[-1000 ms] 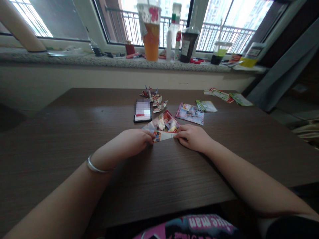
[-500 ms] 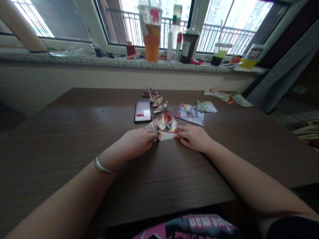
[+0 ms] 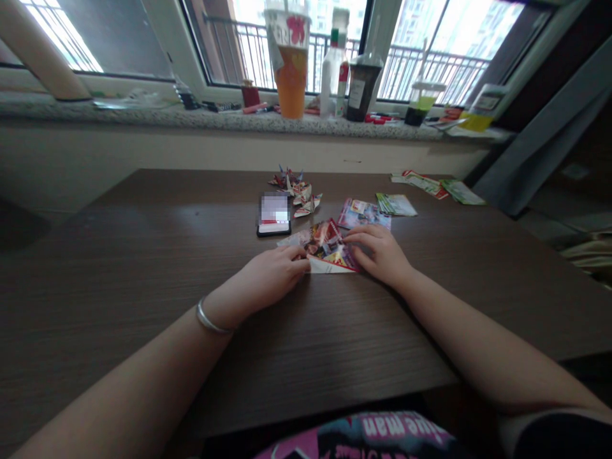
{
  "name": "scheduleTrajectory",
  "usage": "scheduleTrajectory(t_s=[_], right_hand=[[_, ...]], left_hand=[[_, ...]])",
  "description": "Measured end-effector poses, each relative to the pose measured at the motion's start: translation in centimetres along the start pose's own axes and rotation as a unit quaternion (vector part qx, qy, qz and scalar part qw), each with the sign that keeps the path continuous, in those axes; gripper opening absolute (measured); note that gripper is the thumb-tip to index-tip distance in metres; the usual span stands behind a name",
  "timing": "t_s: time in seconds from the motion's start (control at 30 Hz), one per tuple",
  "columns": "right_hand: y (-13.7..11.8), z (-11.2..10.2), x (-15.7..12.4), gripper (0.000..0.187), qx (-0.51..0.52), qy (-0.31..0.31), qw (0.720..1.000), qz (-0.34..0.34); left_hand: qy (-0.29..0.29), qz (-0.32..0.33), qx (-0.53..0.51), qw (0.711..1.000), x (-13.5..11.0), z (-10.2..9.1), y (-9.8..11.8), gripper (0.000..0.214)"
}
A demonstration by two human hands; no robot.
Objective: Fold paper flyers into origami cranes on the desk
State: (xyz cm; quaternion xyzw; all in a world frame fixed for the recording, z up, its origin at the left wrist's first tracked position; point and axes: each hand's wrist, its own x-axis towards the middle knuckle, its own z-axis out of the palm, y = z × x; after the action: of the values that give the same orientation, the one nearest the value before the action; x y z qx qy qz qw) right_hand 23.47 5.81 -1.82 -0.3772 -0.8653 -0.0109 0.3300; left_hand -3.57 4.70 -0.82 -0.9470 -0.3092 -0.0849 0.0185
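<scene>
A printed sheet of paper [image 3: 325, 242], colourful with a white folded strip along its near edge, lies on the table between my hands. My left hand [image 3: 275, 271], a silver bangle on its wrist, has its fingers closed on the sheet's near left part. On the right side, my right hand [image 3: 380, 255] rests with fingers apart, their tips touching the sheet's right edge. Beyond the sheet stands a cluster of folded paper figures [image 3: 299, 191]. A phone [image 3: 274, 217] with a blurred screen lies just left of them.
A stack of printed paper [image 3: 361, 213] lies behind my right hand, with green-and-white papers [image 3: 396, 204] beside it. More paper strips [image 3: 425, 183] sit at the table's far right. Cups, including an orange drink [image 3: 291, 76], and bottles [image 3: 329, 73] line the windowsill [image 3: 201, 121].
The sheet has turned and shifted slightly right. My right hand has loosened from a pinch, its fingers spreading farther up the sheet's right edge. My left hand has moved a little right.
</scene>
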Motion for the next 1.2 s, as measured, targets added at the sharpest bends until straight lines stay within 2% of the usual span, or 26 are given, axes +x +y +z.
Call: scheduleTrajectory(t_s=[0.2,0.33,0.7,0.9,1.03,1.2], right_hand=[[-0.19,-0.1,-0.01,0.031,-0.022,0.033,0.998,0.041],[0.16,-0.12,-0.04,0.031,-0.006,0.035,0.998,0.046],[0.04,0.12,-0.01,0.027,0.026,0.005,1.0,0.0],[-0.09,0.0,-0.08,0.028,0.027,0.005,1.0,0.0],[-0.08,-0.06,-0.11,0.029,0.031,0.004,0.999,-0.002],[0.03,-0.01,-0.15,0.027,0.032,-0.001,0.999,-0.016]], left_hand=[[-0.014,0.02,-0.001,1.0,0.07,0.0,-0.23,0.028],[-0.017,0.022,0.028,0.999,-0.04,0.07,0.04,0.034],[0.022,0.033,0.004,0.999,0.33,-0.27,0.34,0.021],[0.026,0.038,-0.027,0.999,0.45,0.0,0.45,0.024],[0.02,0.042,-0.044,0.998,0.28,0.08,0.55,0.034],[0.023,0.062,-0.046,0.997,0.23,0.06,0.35,0.032]])
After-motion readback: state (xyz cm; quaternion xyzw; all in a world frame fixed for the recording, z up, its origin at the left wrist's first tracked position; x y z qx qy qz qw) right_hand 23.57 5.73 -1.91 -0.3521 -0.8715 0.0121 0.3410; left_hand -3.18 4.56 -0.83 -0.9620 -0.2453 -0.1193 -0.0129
